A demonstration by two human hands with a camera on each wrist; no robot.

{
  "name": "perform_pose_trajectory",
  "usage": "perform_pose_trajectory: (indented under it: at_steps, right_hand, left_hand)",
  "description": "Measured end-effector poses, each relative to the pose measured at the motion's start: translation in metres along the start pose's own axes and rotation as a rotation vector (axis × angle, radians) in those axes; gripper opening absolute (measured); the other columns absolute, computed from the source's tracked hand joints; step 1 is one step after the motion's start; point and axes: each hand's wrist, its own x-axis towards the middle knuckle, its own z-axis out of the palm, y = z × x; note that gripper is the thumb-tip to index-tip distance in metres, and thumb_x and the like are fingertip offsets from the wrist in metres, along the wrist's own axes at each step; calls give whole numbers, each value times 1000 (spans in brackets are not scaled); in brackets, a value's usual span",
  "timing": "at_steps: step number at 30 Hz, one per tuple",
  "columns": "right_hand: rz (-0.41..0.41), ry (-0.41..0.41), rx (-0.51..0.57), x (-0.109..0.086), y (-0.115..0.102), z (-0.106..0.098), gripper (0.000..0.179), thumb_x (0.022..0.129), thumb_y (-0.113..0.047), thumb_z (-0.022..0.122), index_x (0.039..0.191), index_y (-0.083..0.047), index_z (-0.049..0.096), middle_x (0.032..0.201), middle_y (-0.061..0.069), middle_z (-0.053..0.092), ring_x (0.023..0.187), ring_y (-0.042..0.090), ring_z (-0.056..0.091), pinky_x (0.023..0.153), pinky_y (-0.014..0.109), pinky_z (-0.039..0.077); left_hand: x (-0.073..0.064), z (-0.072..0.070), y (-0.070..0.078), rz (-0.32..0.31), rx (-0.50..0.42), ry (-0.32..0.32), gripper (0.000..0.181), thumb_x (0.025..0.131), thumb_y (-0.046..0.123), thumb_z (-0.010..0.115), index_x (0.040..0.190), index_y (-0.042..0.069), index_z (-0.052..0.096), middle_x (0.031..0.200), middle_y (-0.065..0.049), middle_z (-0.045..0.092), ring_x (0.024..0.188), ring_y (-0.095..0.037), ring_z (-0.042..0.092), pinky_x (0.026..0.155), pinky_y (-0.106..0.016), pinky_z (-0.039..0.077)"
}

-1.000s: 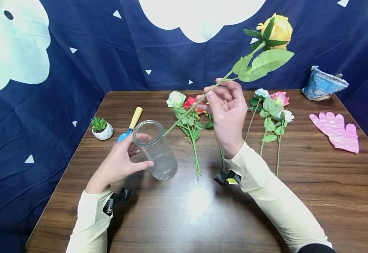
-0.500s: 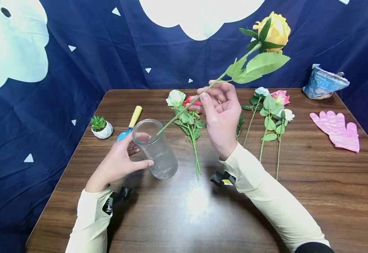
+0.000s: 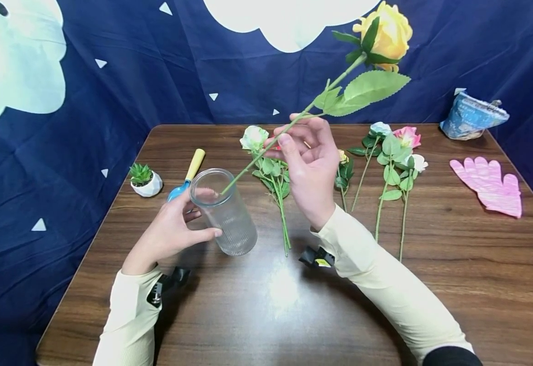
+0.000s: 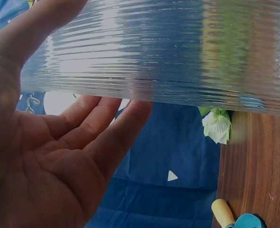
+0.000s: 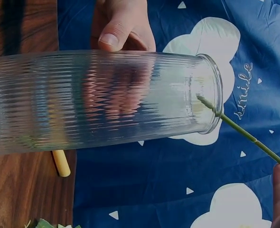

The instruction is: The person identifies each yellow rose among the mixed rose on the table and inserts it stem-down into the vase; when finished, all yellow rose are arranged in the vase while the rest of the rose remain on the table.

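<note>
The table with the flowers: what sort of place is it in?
Probably a makeshift indoor filming setup: a printed blue cloth hangs behind the wooden table, and small black wrist-worn devices are visible.

A tabletop recording set, screened by a creased dark-blue fabric backdrop [image 3: 248, 76] printed with large white cloud shapes [image 3: 294, 25], small white triangles [image 3: 213, 96] and, in the right wrist view, the white lettering "smile" [image 5: 244, 90]. The cloth surrounds the far side of a dark-brown wood-grain table [image 3: 230, 315], concealing the room beyond. Long-stemmed, green-leaved flowers [image 3: 391, 146] lie spread as props; black wrist-worn cameras [image 3: 317, 256] indicate filming. The type of building cannot be determined.
</note>
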Motion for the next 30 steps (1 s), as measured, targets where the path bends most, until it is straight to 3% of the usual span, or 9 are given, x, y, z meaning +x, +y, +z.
perform_pose_trajectory:
  at_steps: [8, 18, 24, 27, 30]
  right_hand:
    - [1, -38, -46, 0, 4, 7, 23, 94, 21, 53, 116, 13, 53, 92, 0, 72, 80, 12, 73, 73, 41, 66]
    - [26, -142, -175, -1, 14, 16, 25, 93, 21, 57, 116, 22, 50, 96, 22, 70, 81, 8, 72, 74, 43, 65]
    - [49, -194, -237, -1, 17, 22, 24, 94, 20, 58, 117, 21, 53, 97, 34, 66, 80, 6, 70, 78, 42, 64]
    - [57, -225, -272, 0, 18, 25, 24, 93, 19, 59, 117, 21, 56, 97, 34, 66, 81, 13, 71, 78, 42, 64]
    - [93, -257, -295, 0, 18, 27, 24, 94, 18, 60, 118, 19, 58, 96, 31, 67, 84, 32, 72, 78, 44, 63]
  left_hand:
    - [0, -2, 0, -12, 0, 3, 63, 74, 2, 92, 128, 0, 59, 130, -16, 66, 109, 0, 61, 93, -10, 50]
    - [0, 0, -1, -17, 8, -4, 62, 75, 4, 92, 128, 0, 59, 129, -16, 66, 110, -5, 62, 94, -11, 51]
    - [0, -1, 0, -19, -1, -10, 62, 76, 4, 91, 129, -1, 59, 129, -17, 66, 111, -5, 62, 94, -12, 51]
    - [0, -1, 0, -16, -2, -10, 62, 76, 3, 91, 129, -1, 59, 129, -17, 66, 111, -4, 61, 94, -12, 51]
    - [0, -1, -1, -7, -1, -8, 63, 75, 3, 91, 129, -1, 59, 129, -17, 67, 110, -1, 61, 94, -11, 51]
